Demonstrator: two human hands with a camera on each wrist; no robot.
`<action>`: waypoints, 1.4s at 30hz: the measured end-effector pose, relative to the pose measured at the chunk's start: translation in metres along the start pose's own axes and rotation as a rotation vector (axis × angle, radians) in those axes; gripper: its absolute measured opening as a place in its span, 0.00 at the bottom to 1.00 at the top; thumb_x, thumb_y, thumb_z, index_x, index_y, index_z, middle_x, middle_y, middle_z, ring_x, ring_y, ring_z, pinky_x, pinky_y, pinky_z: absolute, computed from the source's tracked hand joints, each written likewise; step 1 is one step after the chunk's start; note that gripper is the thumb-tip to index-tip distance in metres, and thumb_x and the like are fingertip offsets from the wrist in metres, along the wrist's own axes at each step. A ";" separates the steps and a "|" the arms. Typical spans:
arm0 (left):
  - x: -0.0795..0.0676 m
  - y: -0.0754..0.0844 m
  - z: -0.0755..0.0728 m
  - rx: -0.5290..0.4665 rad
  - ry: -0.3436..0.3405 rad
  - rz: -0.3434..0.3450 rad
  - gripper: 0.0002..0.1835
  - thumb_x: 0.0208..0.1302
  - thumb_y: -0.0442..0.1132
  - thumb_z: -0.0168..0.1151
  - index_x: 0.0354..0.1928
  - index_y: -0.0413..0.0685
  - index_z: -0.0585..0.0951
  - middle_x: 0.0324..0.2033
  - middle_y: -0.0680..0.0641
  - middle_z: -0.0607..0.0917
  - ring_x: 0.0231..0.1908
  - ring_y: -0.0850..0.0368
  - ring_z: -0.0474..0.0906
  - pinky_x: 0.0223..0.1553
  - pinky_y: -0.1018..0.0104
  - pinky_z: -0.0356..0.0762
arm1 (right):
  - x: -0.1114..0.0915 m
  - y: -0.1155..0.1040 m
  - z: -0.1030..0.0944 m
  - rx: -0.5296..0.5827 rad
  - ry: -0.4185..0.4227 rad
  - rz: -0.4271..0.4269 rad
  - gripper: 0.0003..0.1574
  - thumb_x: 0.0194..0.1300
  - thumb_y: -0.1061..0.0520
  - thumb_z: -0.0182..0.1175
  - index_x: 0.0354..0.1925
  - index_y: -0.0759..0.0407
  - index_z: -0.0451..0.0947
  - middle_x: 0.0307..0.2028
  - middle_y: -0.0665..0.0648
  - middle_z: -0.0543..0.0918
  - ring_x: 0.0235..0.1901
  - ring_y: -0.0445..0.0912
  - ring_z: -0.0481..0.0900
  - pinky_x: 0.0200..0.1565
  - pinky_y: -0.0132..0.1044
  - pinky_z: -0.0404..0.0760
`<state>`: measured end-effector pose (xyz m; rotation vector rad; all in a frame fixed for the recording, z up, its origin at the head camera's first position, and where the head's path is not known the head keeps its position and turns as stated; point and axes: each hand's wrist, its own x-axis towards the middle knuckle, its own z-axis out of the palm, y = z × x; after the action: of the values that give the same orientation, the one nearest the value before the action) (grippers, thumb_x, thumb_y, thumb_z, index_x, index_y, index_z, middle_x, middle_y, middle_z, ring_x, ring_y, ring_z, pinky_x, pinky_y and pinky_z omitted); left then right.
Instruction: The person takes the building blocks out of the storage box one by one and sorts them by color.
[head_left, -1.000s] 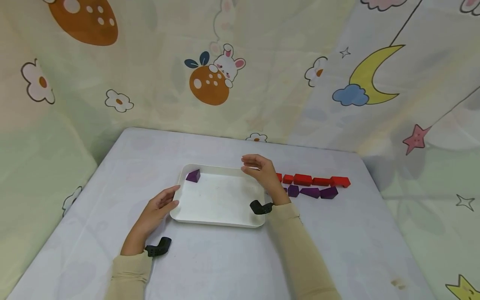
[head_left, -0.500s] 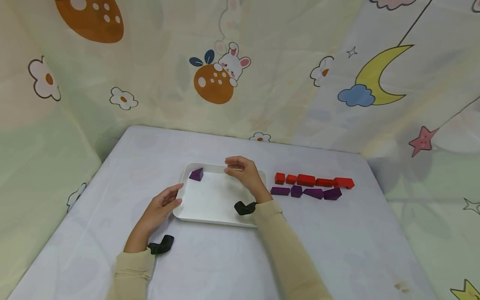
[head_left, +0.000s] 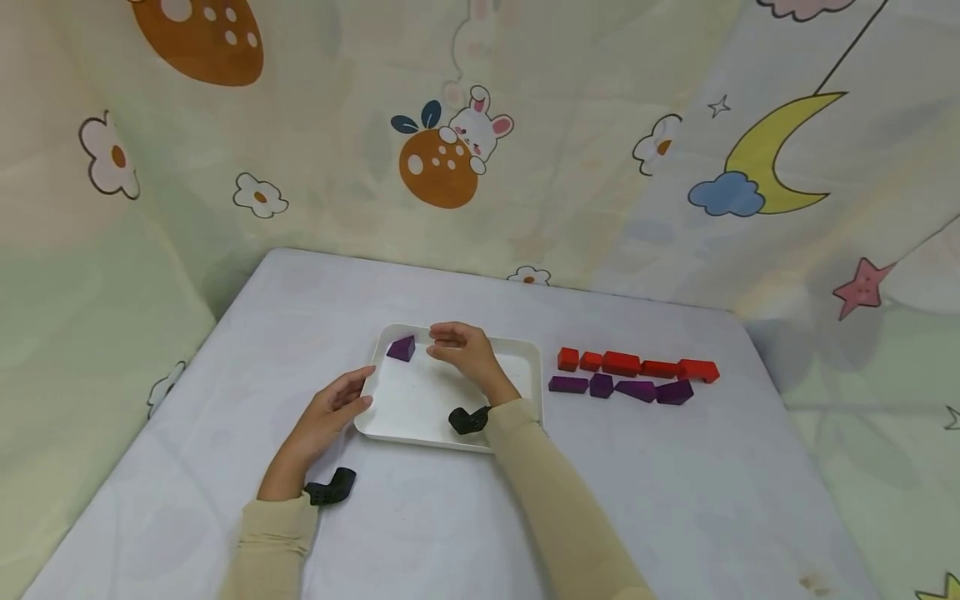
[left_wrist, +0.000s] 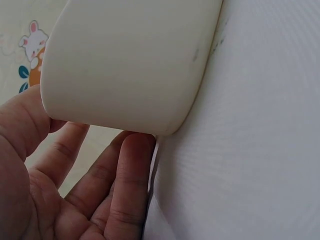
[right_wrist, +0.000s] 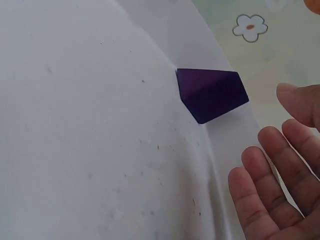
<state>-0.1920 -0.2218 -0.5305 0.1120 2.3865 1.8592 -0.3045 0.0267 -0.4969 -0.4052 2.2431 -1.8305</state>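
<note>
A white tray rests on the table with one purple faceted block in its far left corner. Against the tray's left side lies my left hand, its fingertips and thumb touching the outer wall; the left wrist view shows the fingers at the bottom of that wall. Above the tray's far part, my right hand holds nothing. In the right wrist view its fingers are apart from the purple block.
Right of the tray run two rows on the table: several red blocks behind, several purple blocks in front. A patterned cloth hangs behind the table.
My right hand has moved left over the tray, from near its right edge toward the purple block. The left hand stays at the tray's left side. The head view has shifted slightly.
</note>
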 end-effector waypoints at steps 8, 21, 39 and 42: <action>0.000 -0.001 0.001 0.002 -0.001 0.000 0.29 0.73 0.41 0.60 0.72 0.47 0.68 0.68 0.36 0.71 0.66 0.40 0.67 0.62 0.59 0.69 | 0.010 -0.001 0.019 -0.049 0.005 0.044 0.24 0.60 0.62 0.72 0.55 0.65 0.81 0.53 0.61 0.84 0.52 0.51 0.82 0.51 0.35 0.81; 0.001 0.001 0.002 0.000 0.005 -0.019 0.28 0.72 0.41 0.60 0.72 0.48 0.68 0.68 0.36 0.71 0.67 0.40 0.67 0.66 0.42 0.64 | 0.014 -0.003 0.041 -0.210 0.116 0.071 0.25 0.53 0.56 0.78 0.49 0.61 0.84 0.44 0.57 0.87 0.46 0.48 0.85 0.49 0.33 0.82; -0.001 0.001 0.001 0.005 0.004 -0.030 0.29 0.72 0.42 0.61 0.72 0.50 0.68 0.69 0.36 0.69 0.68 0.39 0.65 0.66 0.42 0.63 | -0.013 -0.012 0.007 -0.226 0.030 0.019 0.17 0.60 0.57 0.73 0.48 0.58 0.83 0.43 0.54 0.87 0.45 0.45 0.84 0.49 0.39 0.82; -0.002 0.001 0.000 -0.001 0.001 -0.028 0.29 0.72 0.42 0.60 0.73 0.49 0.68 0.70 0.36 0.66 0.69 0.38 0.63 0.67 0.41 0.61 | -0.021 -0.013 -0.005 -0.218 0.022 -0.021 0.18 0.60 0.57 0.72 0.49 0.58 0.83 0.43 0.54 0.86 0.46 0.46 0.84 0.49 0.40 0.81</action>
<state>-0.1903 -0.2215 -0.5291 0.0774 2.3750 1.8488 -0.2855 0.0359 -0.4829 -0.4489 2.4712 -1.6120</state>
